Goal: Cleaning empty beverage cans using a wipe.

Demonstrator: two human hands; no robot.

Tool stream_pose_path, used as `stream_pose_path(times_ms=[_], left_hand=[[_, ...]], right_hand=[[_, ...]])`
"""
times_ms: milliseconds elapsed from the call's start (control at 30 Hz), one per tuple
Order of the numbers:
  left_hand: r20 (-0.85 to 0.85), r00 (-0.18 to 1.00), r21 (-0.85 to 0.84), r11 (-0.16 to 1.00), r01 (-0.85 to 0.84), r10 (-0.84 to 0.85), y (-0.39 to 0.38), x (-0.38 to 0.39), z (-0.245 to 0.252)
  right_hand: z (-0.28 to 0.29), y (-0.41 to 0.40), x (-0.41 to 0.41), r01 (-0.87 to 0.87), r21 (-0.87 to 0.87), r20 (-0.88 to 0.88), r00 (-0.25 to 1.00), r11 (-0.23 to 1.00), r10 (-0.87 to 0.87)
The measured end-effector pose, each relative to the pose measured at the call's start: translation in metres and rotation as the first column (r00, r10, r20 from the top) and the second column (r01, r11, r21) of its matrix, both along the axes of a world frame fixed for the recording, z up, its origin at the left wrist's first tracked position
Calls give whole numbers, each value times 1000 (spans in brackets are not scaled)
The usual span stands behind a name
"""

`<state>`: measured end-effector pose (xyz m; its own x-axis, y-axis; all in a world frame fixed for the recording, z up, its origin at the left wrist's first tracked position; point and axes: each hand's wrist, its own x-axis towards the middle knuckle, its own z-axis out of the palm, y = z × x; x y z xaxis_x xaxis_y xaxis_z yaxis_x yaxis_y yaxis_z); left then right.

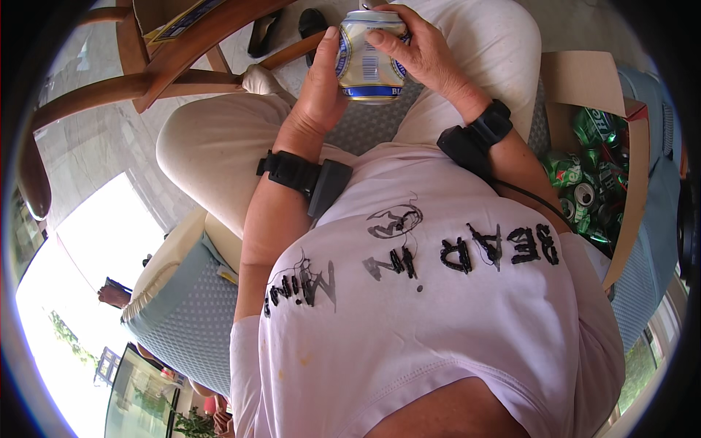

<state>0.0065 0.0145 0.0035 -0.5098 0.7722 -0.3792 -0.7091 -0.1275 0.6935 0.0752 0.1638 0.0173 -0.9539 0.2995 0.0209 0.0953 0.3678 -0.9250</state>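
Note:
A cream and blue drinks can (368, 68) is held between my two hands at the top middle, above the seat between my knees. My left hand (323, 74) lies along the can's left side, thumb up. My right hand (424, 52) grips its upper right side, with the thumb across the front and fingers behind. The far side of the can and most of my left fingers are hidden. Black straps with box-shaped devices sit on both wrists.
At the right, an open cardboard box (630, 191) on the blue cushioned seat (649, 219) holds several crushed green cans (583, 194). Curved wooden chair parts (159, 60) and another cardboard box (145, 19) are at the upper left. Dark shoes (312, 27) lie on the tiled floor.

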Motion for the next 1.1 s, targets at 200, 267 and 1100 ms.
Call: stream_pose_path(times_ms=[200, 267, 1100], left_hand=[[14, 1000, -23, 1000, 4, -3, 0, 0, -1], [66, 998, -1, 1000, 22, -22, -2, -1, -2], [28, 1000, -55, 998, -1, 3, 1, 1, -2]], right_hand=[[-5, 0, 1, 36, 3, 16, 999, 999, -36], [-4, -1, 1, 38, 3, 20, 999, 999, -38], [-2, 0, 1, 36, 87, 34, 999, 996, -39]])
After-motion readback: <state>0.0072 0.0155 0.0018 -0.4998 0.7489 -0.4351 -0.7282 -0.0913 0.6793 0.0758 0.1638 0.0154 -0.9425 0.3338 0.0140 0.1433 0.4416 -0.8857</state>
